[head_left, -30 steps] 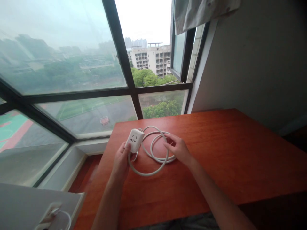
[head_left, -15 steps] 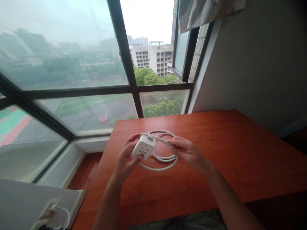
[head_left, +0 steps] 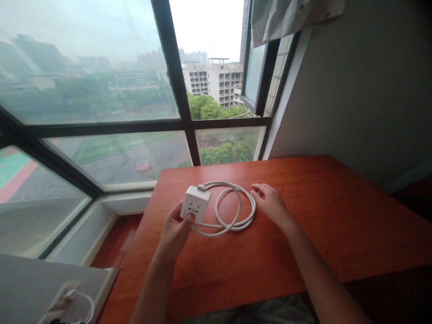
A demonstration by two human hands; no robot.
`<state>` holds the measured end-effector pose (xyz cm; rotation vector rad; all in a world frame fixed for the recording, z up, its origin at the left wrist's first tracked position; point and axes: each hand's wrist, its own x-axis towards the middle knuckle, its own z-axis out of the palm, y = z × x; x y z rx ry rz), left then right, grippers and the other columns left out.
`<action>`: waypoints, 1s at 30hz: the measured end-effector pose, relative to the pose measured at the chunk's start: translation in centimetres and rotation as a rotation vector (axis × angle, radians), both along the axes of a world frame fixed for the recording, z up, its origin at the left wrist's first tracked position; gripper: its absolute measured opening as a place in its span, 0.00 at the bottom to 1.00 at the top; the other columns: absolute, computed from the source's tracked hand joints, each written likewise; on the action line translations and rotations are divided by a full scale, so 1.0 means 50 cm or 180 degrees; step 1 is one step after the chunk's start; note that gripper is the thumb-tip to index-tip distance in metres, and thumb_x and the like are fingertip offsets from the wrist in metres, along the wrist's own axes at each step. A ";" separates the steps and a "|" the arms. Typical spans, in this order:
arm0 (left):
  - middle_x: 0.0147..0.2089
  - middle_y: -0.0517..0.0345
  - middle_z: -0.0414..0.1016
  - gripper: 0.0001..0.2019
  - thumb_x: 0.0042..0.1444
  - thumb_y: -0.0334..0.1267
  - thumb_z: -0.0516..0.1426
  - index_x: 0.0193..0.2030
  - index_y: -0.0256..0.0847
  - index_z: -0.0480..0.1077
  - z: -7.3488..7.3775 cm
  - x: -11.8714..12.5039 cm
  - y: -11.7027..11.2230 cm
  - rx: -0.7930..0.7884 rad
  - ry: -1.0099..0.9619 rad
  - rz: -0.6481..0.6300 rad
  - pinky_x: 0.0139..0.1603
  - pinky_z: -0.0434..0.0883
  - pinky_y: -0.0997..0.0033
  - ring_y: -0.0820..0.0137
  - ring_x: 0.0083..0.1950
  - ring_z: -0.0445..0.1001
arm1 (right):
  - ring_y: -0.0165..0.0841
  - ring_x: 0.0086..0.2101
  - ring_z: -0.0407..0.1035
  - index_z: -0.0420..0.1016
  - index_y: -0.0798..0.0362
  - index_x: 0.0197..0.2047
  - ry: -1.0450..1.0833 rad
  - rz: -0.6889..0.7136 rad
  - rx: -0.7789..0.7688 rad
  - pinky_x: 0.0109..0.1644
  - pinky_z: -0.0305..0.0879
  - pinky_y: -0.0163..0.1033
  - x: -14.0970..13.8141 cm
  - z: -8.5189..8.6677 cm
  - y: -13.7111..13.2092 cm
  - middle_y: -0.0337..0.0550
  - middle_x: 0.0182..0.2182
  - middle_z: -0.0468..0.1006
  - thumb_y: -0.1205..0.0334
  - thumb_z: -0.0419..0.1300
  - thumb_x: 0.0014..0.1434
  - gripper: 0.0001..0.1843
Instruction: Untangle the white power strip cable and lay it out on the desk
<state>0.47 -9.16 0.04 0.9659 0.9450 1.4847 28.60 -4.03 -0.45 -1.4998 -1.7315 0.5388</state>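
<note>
A white cube power socket (head_left: 195,204) sits near the left edge of the red-brown wooden table (head_left: 303,234). My left hand (head_left: 175,231) grips the cube from below, thumb on its front face. Its white cable (head_left: 232,208) lies coiled in loops on the table just right of the cube. My right hand (head_left: 272,204) rests beside the coil's right edge, fingers stretched out and touching or nearly touching the cable, holding nothing.
A large dark-framed window (head_left: 172,90) runs behind the table. A grey wall (head_left: 364,81) stands at the right, with cloth (head_left: 290,15) hanging at the top. At lower left, a grey ledge (head_left: 33,288) carries a wall outlet with a white plug (head_left: 69,301).
The cube and coil were lifted between both hands half a second ago; now the coil lies flat on the table. My right hand has let go and moved right.
</note>
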 end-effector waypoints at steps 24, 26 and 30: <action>0.32 0.62 0.63 0.19 0.45 0.43 0.69 0.39 0.36 0.71 0.034 0.008 -0.028 -0.0485 -0.2491 -0.0132 0.25 0.64 0.79 0.80 0.27 0.59 | 0.28 0.20 0.63 0.71 0.55 0.33 0.1110 -0.0282 -0.1100 0.22 0.54 0.32 0.022 -0.106 0.036 0.39 0.23 0.75 0.50 0.56 0.56 0.15; 0.32 0.61 0.64 0.18 0.45 0.44 0.69 0.38 0.36 0.71 0.034 0.003 -0.031 -0.0532 -0.2445 -0.0070 0.24 0.64 0.79 0.80 0.27 0.59 | 0.26 0.18 0.61 0.70 0.55 0.32 0.1567 -0.0259 -0.1117 0.21 0.53 0.32 0.021 -0.101 0.030 0.39 0.23 0.75 0.48 0.58 0.53 0.16; 0.33 0.60 0.65 0.18 0.45 0.45 0.69 0.38 0.36 0.72 0.026 -0.006 -0.034 -0.0563 -0.2363 -0.0018 0.25 0.65 0.78 0.79 0.27 0.60 | 0.27 0.21 0.65 0.70 0.55 0.32 0.2269 -0.0231 -0.1130 0.24 0.58 0.32 0.021 -0.086 0.021 0.44 0.28 0.79 0.48 0.62 0.48 0.18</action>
